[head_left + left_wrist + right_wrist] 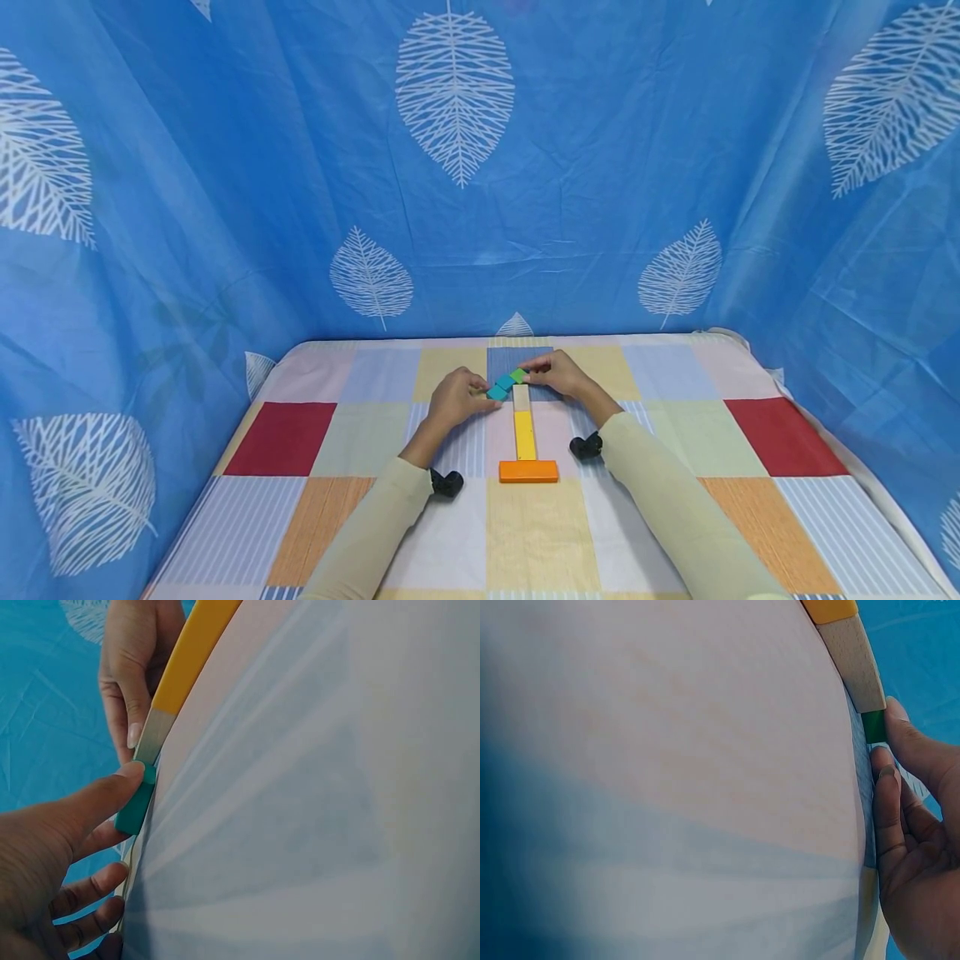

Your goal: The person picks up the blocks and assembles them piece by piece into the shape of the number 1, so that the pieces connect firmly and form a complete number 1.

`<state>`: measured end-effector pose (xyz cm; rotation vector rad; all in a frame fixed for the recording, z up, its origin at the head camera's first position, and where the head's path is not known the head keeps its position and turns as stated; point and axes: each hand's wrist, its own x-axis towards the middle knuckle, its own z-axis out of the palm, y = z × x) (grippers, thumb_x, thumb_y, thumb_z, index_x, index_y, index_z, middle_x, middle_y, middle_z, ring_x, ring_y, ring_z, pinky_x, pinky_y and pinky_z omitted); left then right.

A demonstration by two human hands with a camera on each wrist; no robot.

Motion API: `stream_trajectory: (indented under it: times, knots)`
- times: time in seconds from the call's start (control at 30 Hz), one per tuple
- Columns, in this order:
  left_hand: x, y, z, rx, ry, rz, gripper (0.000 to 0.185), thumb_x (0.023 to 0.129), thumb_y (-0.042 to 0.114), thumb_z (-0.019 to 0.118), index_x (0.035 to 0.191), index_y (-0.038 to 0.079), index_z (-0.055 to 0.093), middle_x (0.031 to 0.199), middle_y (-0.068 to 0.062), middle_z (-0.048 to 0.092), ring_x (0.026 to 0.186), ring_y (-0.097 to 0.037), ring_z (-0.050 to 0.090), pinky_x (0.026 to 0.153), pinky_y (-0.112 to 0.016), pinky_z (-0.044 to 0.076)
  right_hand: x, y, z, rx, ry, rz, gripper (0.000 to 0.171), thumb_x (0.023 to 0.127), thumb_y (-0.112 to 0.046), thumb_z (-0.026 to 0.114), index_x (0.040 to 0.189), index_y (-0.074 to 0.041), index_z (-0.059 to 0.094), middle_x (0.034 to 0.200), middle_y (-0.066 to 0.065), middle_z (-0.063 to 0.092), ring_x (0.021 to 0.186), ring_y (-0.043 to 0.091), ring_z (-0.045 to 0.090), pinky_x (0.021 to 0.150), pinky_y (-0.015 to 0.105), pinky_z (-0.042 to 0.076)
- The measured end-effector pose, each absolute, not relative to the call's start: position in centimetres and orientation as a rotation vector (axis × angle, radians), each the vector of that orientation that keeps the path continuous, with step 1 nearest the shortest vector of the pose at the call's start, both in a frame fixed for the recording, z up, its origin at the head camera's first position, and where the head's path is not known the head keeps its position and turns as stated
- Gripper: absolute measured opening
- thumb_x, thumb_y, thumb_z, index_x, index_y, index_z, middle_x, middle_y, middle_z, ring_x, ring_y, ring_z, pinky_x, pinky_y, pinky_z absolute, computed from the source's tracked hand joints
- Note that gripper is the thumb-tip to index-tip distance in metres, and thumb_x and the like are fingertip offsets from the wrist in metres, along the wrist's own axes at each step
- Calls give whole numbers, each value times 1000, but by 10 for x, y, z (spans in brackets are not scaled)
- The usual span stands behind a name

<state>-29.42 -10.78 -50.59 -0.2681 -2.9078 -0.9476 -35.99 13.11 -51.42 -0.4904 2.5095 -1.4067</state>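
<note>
Both hands are at the far end of a line of coloured blocks laid out on the patchwork-covered surface (pixel 315 517), in front of a blue leaf-print curtain (pixel 225 167). The left hand (pixel 452 398) pinches the teal block (pixel 500 387); the left wrist view shows the thumb pressed flat on the block's top (pixel 136 802) with the fingers curled beneath. The right hand (pixel 558 373) has its fingertips on the green block (pixel 518 375), and the right wrist view shows thumb and forefinger closing on that block's edge (pixel 874 726).

Teal and green sit end to end, slanting across the top of the column, touching the pale wooden block (pixel 521 397) just below them. Below the wooden piece comes the yellow block (pixel 524 435), running straight toward the person, and at its near end the orange block (pixel 528 472) lies crosswise, touching it.

A small black camera mount (pixel 447 483) hangs under the left wrist and another (pixel 587 447) under the right, both close to the cloth. Cream sleeves (pixel 675 508) cover both forearms
</note>
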Motion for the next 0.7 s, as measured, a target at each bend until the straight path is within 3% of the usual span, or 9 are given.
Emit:
stream_trajectory:
  times: [0.7]
  knots:
    - [-293,-107,-506,-272,-2905,-938,39,73,43,91,96,13,81,90,1,63,76,-13,53,65,-28,46,-362,132,-516,-491,2507,-1387,25,96,-12,71,121,-5,75,115,12,73,92,18,63,77,27,52]
